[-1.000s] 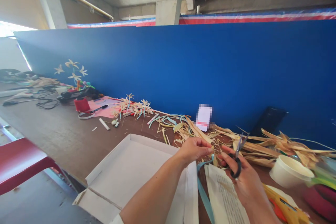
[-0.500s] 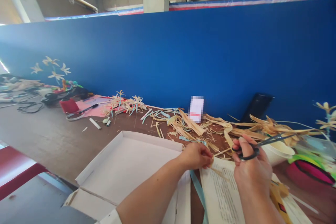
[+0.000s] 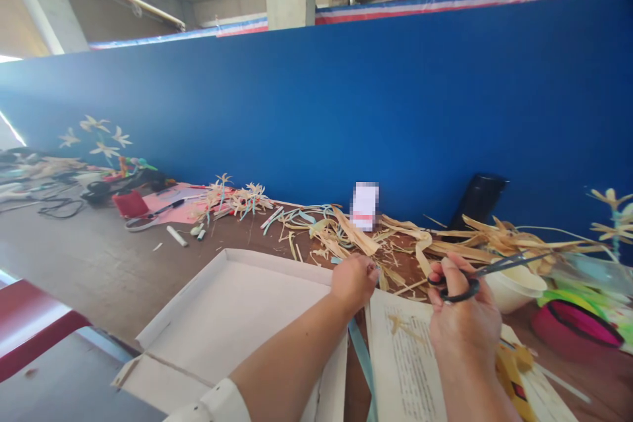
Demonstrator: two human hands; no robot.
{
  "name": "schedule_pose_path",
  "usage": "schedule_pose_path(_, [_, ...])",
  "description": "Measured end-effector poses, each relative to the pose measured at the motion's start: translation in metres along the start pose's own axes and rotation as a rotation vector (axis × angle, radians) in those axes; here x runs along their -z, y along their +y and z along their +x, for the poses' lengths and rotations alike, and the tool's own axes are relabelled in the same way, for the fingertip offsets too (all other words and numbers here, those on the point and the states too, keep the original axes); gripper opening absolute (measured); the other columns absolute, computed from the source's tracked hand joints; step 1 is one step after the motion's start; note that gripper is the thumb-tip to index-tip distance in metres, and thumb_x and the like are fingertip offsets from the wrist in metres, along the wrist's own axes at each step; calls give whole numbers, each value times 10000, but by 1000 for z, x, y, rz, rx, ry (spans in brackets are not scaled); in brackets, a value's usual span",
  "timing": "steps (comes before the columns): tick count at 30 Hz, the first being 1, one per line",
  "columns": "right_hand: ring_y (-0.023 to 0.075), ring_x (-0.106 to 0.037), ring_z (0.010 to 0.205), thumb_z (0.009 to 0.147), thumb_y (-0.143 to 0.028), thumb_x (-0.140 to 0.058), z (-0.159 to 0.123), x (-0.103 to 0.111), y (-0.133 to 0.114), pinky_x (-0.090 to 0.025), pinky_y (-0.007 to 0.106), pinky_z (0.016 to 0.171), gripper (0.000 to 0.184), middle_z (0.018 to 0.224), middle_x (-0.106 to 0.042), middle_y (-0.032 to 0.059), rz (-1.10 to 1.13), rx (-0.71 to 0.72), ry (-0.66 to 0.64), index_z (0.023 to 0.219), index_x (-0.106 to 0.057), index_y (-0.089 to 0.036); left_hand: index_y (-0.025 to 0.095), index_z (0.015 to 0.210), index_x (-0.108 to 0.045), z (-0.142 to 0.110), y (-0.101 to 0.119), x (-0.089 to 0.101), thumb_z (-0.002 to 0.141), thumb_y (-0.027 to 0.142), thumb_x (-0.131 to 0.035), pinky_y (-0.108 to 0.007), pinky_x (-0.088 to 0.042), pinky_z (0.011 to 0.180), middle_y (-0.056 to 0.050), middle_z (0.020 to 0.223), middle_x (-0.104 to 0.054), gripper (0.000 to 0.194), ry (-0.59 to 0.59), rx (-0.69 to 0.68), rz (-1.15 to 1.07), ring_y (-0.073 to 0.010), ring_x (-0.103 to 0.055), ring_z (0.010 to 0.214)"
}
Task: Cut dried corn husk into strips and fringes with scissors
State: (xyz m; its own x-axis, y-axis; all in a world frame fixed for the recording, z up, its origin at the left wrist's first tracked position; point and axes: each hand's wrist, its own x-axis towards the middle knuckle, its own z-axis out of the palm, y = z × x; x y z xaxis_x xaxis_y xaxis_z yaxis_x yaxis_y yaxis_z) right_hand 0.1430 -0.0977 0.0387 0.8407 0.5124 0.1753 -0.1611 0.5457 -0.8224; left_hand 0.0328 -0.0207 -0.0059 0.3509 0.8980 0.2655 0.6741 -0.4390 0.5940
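The right hand (image 3: 465, 310) is gripping the scissors (image 3: 494, 268), with fingers passing through the black handles. The blades are pointing right — crossing in front of the bowl (image 3: 519, 297) in this view. The left hand (image 3: 353, 283) is curling with its fingertips drawn together; whether it is pinching anything cannot be told. It is positioned between the inner end of the box (image 3: 232, 310) and the strips (image 3: 356, 227), well apart from the scissors.

The paper (image 3: 403, 376) is lying between the 2 forearms, printed side up, and is supporting 1 straw-coloured scrap (image 3: 395, 324). A blue ribbon (image 3: 363, 359) is running along the gap between box and paper. The glue gun (image 3: 513, 372) is resting just beside the right forearm, partly hidden. The strips are spreading across the table (image 3: 119, 257) — tangled, along the foot of the blue panel (image 3: 306, 119).
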Motion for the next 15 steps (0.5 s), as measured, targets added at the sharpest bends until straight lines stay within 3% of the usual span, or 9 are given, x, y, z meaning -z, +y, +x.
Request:
schedule_pose_path(4, [83,-522,574,643,-303,-720,-1,0,0,-294,138,371,312,689,-628,-12,-28,-18,-10,935,-659,-210,228,853,-676,4,6,-11,786,396,-519,-262,-420,728,-43,885,-643,240,-34,-17,69,-172,-585,806])
schedule_pose_path(8, [83,-520,580,648,-315,-719,-1,2,-1,-304,137,383,334,695,-626,-12,-32,-21,2,962,-662,-218,238,830,-680,5,8,-12,774,315,-529,-237,-414,713,-17,890,-647,179,-15,-12,-38,-146,-580,800])
schedule_pose_path(12, [89,-524,589,669,-308,-709,0,3,0,-313,147,400,363,719,-628,-5,-41,-30,-4,1019,-654,-232,188,759,-663,5,5,-2,751,280,-535,-224,-416,668,-12,775,-640,157,30,10,-301,-122,-563,710])
schedule_pose_path(15, [98,-540,612,659,-296,-718,-1,2,3,-321,158,417,394,743,-637,0,-82,-58,-37,1041,-650,-228,161,748,-627,6,3,10,741,297,-549,-206,-408,548,9,624,-586,157,-14,130,-613,-92,-513,549])
